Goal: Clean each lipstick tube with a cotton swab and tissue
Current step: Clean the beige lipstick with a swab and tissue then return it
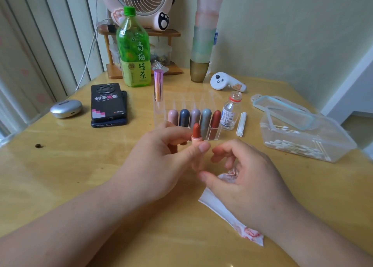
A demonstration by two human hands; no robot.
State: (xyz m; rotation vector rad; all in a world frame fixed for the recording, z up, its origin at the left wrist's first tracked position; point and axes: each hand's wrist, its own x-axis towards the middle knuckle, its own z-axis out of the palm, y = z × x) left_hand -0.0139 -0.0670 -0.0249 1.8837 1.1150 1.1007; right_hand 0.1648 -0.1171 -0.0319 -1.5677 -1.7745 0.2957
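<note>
Five capped lipsticks stand in a row in the clear organizer, with one pink tube at its back corner. One open lipstick stands upright before them, pinched in the left hand's grip. The right hand curls loosely over the stained tissue; I cannot tell its grip. A swab box sits right, near the surface edge; two phones lie left.

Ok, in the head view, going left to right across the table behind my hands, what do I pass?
silver earbud case → stacked phones → pink lipstick tube → row of five lipsticks → small clear bottle → white wrapped sticks → clear box of cotton swabs
</note>
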